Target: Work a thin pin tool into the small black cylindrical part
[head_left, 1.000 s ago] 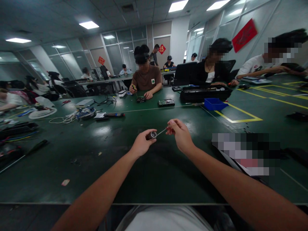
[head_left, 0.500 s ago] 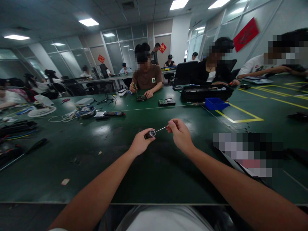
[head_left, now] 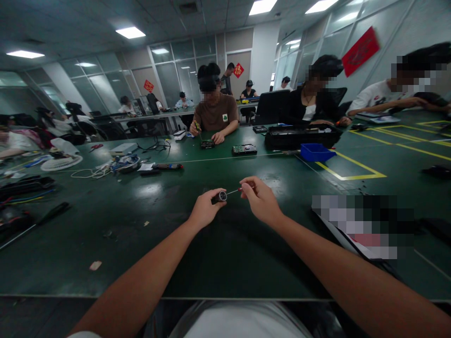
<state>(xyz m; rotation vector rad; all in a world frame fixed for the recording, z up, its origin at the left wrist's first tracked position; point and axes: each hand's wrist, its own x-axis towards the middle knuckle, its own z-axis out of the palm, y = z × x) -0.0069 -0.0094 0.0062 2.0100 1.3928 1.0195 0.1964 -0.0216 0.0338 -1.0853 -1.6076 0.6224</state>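
Held by my left hand [head_left: 205,208] is a small dark cylindrical part [head_left: 220,197] with a silvery ring at its end, which faces toward me and to the right. The fingers and thumb wrap round its sides. My right hand [head_left: 261,199] is closed on the reddish handle of a thin screwdriver [head_left: 234,191]. The screwdriver's metal shaft points left, and its tip is at the ringed end of the cylindrical part. Whether the tip touches or enters it I cannot tell. Both hands are raised above the green table [head_left: 218,263].
A screwdriver with a long shaft [head_left: 52,215] lies at the left. Cables [head_left: 123,164] and a dark pen-shaped tool [head_left: 169,166] are farther back. A blue bin [head_left: 316,152] and a circuit board [head_left: 244,149] stand beyond my hands. Across the table a person [head_left: 215,112] works on another board.
My right hand has shifted its grip, and the fingers now wrap farther round the screwdriver's handle. The shaft lies a little flatter. My left hand and the cylindrical part stay in place.
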